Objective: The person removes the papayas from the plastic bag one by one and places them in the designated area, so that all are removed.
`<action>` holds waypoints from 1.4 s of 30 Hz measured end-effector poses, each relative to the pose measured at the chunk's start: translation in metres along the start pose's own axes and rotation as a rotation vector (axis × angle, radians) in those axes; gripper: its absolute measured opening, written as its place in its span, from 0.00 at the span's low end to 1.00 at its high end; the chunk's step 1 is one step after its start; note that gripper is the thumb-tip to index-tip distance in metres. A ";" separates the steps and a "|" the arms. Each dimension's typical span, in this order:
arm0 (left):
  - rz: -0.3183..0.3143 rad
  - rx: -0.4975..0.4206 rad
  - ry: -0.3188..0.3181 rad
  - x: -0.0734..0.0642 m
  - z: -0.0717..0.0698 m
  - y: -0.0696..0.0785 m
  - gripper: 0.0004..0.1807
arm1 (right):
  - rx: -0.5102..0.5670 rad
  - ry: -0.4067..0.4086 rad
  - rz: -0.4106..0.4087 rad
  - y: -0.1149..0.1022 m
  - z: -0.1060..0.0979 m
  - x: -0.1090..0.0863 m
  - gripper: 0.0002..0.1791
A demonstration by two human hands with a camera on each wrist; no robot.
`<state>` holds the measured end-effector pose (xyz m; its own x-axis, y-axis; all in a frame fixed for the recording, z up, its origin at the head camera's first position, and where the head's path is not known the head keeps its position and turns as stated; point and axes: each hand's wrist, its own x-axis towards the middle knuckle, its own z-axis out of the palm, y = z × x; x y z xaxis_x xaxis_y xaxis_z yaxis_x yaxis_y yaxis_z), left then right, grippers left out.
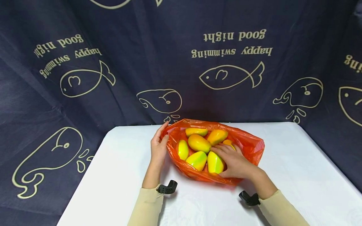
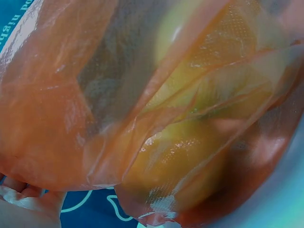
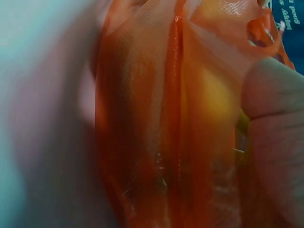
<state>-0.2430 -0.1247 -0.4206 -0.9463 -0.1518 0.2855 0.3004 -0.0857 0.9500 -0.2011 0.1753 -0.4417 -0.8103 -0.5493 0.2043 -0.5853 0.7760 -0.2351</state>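
Note:
A red plastic bag point(image 1: 254, 142) lies wide open on the table with several yellow-orange and green mangoes point(image 1: 199, 143) inside. My left hand point(image 1: 159, 146) grips the bag's left rim, thumb on the inner side and fingers outside. Reaching into the bag from the right, my right hand point(image 1: 234, 161) has its fingers and thumb around a yellow-green mango point(image 1: 215, 162) at the front. Another mango point(image 1: 228, 143) is partly covered by that hand. In the left wrist view, mangoes show blurred through the bag point(image 2: 52, 128). The right wrist view shows the thumb point(image 3: 278, 137) beside the red plastic.
A white-covered table point(image 1: 113, 175) holds the bag near its back edge. Behind it hangs a dark blue curtain point(image 1: 158, 62) with fish and whale drawings. Black bands point(image 1: 167, 187) sit on both wrists.

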 end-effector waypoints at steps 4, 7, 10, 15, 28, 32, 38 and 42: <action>0.001 0.005 0.001 0.000 0.000 0.001 0.26 | 0.007 0.018 -0.011 0.000 0.001 0.000 0.50; 0.005 -0.008 -0.002 0.000 0.000 0.000 0.26 | 0.011 0.052 -0.026 0.000 0.001 -0.001 0.50; 0.007 -0.024 -0.002 0.000 0.000 0.000 0.25 | 0.022 0.080 -0.030 0.000 -0.001 -0.002 0.52; -0.001 -0.031 0.005 0.000 -0.001 0.000 0.25 | 0.075 0.048 0.046 -0.003 -0.010 -0.003 0.55; -0.043 -0.041 0.043 0.001 0.000 0.000 0.25 | 0.190 0.154 0.075 0.000 -0.054 -0.014 0.51; -0.046 -0.036 0.049 0.001 0.000 0.000 0.24 | 0.189 0.247 0.044 0.002 -0.067 -0.019 0.52; -0.046 -0.031 0.059 0.000 -0.001 0.001 0.24 | 0.226 0.368 0.045 0.006 -0.083 -0.029 0.55; -0.047 -0.035 0.063 0.001 -0.001 0.000 0.24 | 0.244 0.434 0.044 0.011 -0.094 -0.036 0.55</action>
<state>-0.2433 -0.1258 -0.4206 -0.9505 -0.2080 0.2310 0.2605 -0.1281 0.9569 -0.1754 0.2325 -0.3628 -0.7775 -0.2980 0.5537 -0.5830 0.6716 -0.4573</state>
